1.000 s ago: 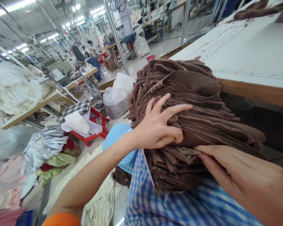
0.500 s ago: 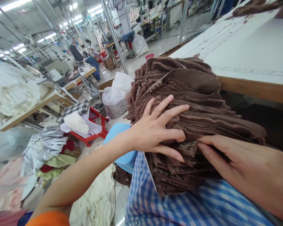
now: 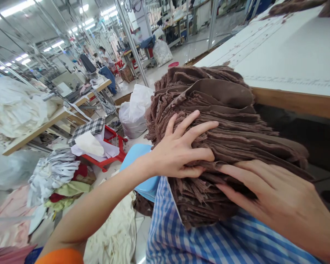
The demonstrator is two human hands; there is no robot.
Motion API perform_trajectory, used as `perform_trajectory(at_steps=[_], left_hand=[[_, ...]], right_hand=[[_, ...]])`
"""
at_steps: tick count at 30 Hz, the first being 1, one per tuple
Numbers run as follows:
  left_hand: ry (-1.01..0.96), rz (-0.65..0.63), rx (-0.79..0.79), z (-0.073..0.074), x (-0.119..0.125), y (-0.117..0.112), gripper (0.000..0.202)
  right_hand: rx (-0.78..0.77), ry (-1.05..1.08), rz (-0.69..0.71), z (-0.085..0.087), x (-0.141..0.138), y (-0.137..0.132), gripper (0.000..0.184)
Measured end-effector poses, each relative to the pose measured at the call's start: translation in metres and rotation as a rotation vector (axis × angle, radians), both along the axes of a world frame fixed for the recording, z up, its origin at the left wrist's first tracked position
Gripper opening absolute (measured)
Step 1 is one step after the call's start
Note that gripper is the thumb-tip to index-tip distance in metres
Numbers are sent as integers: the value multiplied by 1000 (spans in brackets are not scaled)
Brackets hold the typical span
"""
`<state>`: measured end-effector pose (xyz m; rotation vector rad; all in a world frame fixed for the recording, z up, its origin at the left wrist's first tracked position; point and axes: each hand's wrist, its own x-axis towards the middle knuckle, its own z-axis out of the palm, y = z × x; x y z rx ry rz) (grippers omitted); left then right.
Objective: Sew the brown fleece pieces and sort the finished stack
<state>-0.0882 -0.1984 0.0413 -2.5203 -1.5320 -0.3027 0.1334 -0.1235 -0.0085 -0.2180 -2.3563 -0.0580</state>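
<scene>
A thick stack of brown cut fabric pieces (image 3: 222, 121) lies over a blue-and-white checked cloth (image 3: 198, 238) in front of me. My left hand (image 3: 181, 148) rests on the stack's near left side, fingers spread across the layered edges and thumb tucked into them. My right hand (image 3: 275, 198) lies lower on the right, its fingers pushed in between the layers at the stack's front edge. Neither hand has lifted a piece clear of the pile.
A white cutting table with a wooden edge (image 3: 294, 55) runs along the right. A blue plastic stool (image 3: 139, 161) stands under the stack. Left are a red basket with white cloth (image 3: 99, 146), a white sack (image 3: 134, 110), fabric heaps (image 3: 52, 172) and a worktable (image 3: 52, 117). People work far behind.
My right hand has slid up and leftward, its fingers going deeper between the layers. My left thumb has drawn in against the stack; the fingers stay spread.
</scene>
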Motion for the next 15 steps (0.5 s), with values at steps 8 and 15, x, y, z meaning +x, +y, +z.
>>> perform_trajectory(at_steps=[8,15], left_hand=[[-15,-12,39,1,3,1,49],[7,116,58,-1,17,7,26]], right_hand=[[-168,5,84,7,-3,7,18],[-102,167,-65,0,-4,-3,15]])
